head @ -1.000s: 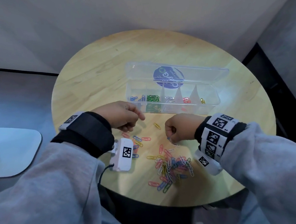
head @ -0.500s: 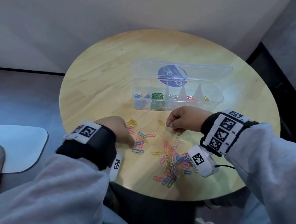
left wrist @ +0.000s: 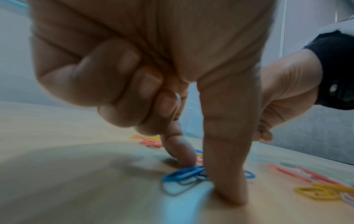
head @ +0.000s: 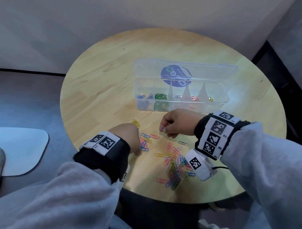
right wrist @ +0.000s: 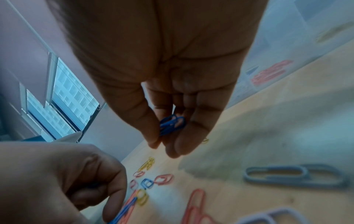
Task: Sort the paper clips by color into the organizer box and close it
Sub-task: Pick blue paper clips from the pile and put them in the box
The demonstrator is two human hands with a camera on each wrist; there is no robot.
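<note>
A clear organizer box (head: 215,104) stands open on the round wooden table (head: 100,78), its lid (head: 144,68) tipped back. Its compartments hold blue, green, silver, red and yellow clips. My left hand (head: 139,150) reaches down to a small scatter of clips, and its thumb and forefinger pinch a blue paper clip (left wrist: 182,176) lying on the table. My right hand (head: 165,130) hovers just in front of the box. Its fingers pinch blue paper clips (right wrist: 171,125). A mixed pile of loose clips (head: 176,166) lies below the right wrist.
A few yellow clips (head: 135,123) lie apart, left of the box. A lone silver clip (head: 183,142) lies near the right hand. The table's front edge is close to my wrists. A white chair seat (head: 19,149) stands at the left, below table level.
My left hand dropped from beside the box to the scattered clips and closed on a blue one. My right hand lifted off the pile with blue clips, toward the box.
</note>
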